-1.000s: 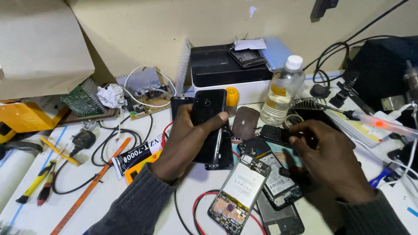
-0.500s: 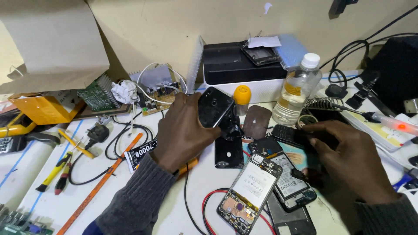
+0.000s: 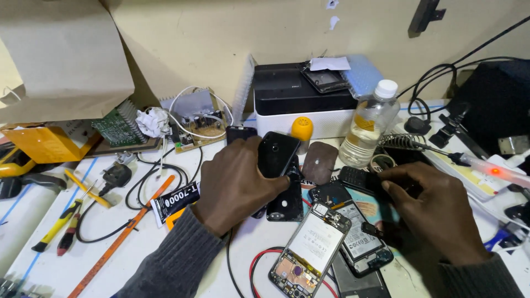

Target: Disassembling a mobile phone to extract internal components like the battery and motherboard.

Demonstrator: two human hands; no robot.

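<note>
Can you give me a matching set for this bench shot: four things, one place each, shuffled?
1 black phone
2 plastic bottle
3 pliers
4 opened phone

a beside the white box
b far left of the bench
c in the left hand
d near edge, between the arms

Pairs: 1-c, 2-a, 3-b, 4-d
</note>
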